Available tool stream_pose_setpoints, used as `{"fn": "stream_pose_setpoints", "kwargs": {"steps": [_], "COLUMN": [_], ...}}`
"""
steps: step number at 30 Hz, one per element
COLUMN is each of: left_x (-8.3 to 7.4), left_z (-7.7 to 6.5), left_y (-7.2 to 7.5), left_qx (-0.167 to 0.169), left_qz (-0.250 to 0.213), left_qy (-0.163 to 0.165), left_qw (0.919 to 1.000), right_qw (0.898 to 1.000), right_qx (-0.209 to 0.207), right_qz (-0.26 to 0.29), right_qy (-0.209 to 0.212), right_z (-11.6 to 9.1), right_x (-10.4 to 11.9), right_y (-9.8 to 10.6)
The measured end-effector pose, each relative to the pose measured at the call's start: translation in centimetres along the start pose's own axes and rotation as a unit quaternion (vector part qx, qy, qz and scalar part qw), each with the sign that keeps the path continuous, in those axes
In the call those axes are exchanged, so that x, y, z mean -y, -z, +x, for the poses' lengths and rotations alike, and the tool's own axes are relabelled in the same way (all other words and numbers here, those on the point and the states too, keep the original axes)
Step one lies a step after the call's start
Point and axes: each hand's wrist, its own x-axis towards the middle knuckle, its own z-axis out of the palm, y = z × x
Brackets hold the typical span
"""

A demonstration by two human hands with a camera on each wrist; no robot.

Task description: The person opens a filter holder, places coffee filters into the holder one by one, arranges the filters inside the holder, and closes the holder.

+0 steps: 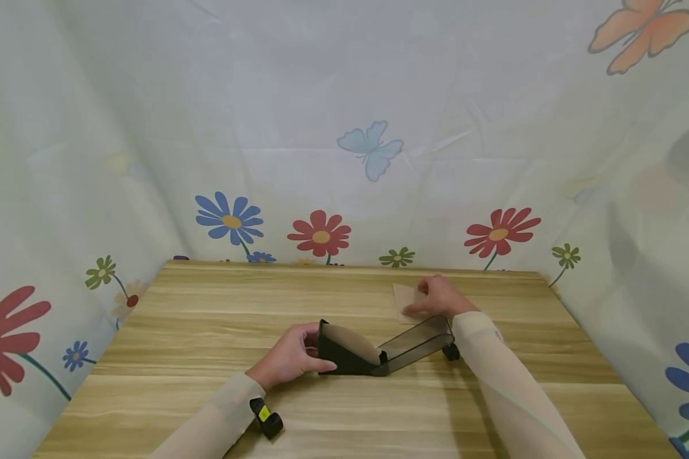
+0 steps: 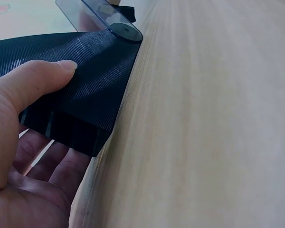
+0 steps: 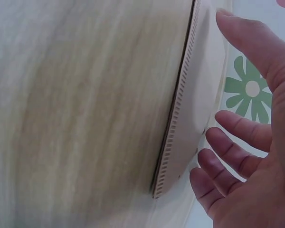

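My left hand [image 1: 289,355] grips the back end of a black, wedge-shaped coffee filter holder [image 2: 85,90], thumb on its ribbed side and fingers beneath. The holder's clear lid [image 1: 416,344] is swung open to the right on its hinge. Brown paper [image 1: 353,341] with a rounded edge shows inside the holder. Beyond the lid, a flat stack of brown paper coffee filters [image 3: 180,109] with a crimped edge lies on the table. My right hand [image 1: 439,296] is at the right side of this stack. In the right wrist view its fingers are loosely bent and spread, holding nothing.
The wood-grain table [image 1: 235,299] runs back to a hanging cloth [image 1: 264,159] printed with flowers and butterflies, which also encloses both sides. A black wrist camera [image 1: 266,419] is strapped below the left sleeve cuff. The right forearm [image 1: 511,382] passes close beside the lid's end.
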Motion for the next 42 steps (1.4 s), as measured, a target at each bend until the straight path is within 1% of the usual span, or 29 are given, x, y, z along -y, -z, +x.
{"fn": "stream_pose_setpoints", "kwargs": {"steps": [6,10,15,24,31,42], "left_x": [0.0,0.0,0.0,0.0,0.1,0.2], "left_z": [-0.1,-0.1,-0.1,-0.1,0.0,0.1], "left_y": [0.0,-0.1,-0.1,0.0,0.1,0.2], "left_qx": [-0.002,-0.002,-0.003,-0.004,-0.002,0.001], "left_qz": [-0.002,-0.001,0.002,0.009,0.008,0.008], "left_qy": [-0.002,-0.003,-0.003,-0.005,-0.006,-0.014], "left_qw": [1.0000,1.0000,1.0000,0.9999,1.0000,0.9999], "right_qw": [1.000,1.000,0.999,0.999,1.000,1.000], "right_qx": [0.004,0.005,0.004,-0.004,-0.008,-0.017], "right_qz": [-0.010,-0.027,-0.027,-0.029,-0.005,-0.015], "right_qy": [-0.018,-0.015,-0.018,-0.023,-0.028,-0.016], "right_z": [0.4,0.8,1.0,0.5,0.3,0.1], "right_x": [-0.1,-0.4,-0.5,0.1,0.2,0.7], "right_y": [-0.2,-0.4,-0.5,-0.4,-0.4,-0.2]}}
